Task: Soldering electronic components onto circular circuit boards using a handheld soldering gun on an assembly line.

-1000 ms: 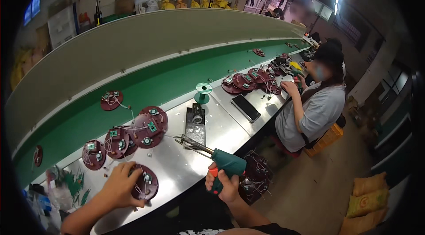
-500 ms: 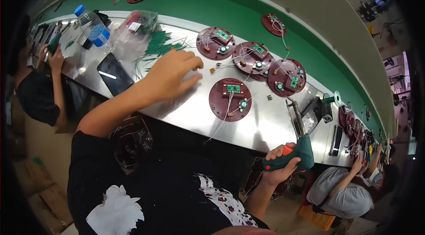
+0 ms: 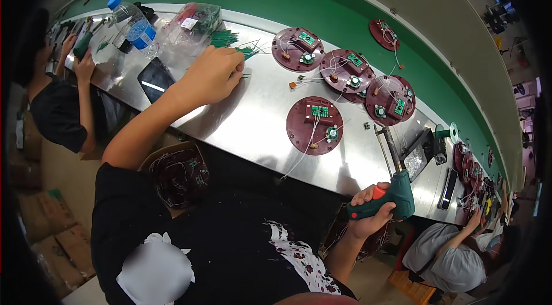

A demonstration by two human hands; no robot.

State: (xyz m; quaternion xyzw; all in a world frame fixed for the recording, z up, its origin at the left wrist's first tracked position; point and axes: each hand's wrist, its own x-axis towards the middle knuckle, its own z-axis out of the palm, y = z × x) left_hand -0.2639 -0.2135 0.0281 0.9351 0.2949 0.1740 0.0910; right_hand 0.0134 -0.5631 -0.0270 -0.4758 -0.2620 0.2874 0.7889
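Observation:
My right hand (image 3: pixel 369 213) is wrapped round a dark green soldering gun (image 3: pixel 402 193) with an orange trigger; its metal tip points up and away over the bench. My left hand (image 3: pixel 214 75) is at the near side of a pile of short green wires (image 3: pixel 224 38), fingers curled together. A thin wire end shows beside those fingertips, but whatever they pinch is hidden. Between my hands lies a round maroon plate (image 3: pixel 299 132) with a green circuit board, a small round part and white leads. Another maroon disc (image 3: pixel 296 49) and several more overlap farther back.
A water bottle (image 3: pixel 137 28), a clear plastic bag (image 3: pixel 192 23) and a black phone (image 3: pixel 155 79) lie left on the metal bench (image 3: pixel 253 144). A solder spool (image 3: pixel 447 132) and black tray (image 3: pixel 417 155) stand right. A box of maroon parts (image 3: pixel 178 175) is below the bench. Co-workers sit at both sides.
My left hand's fingers have gone from spread to curled together, beside the green wires. My right hand still holds the soldering gun. The whole view has shifted slightly.

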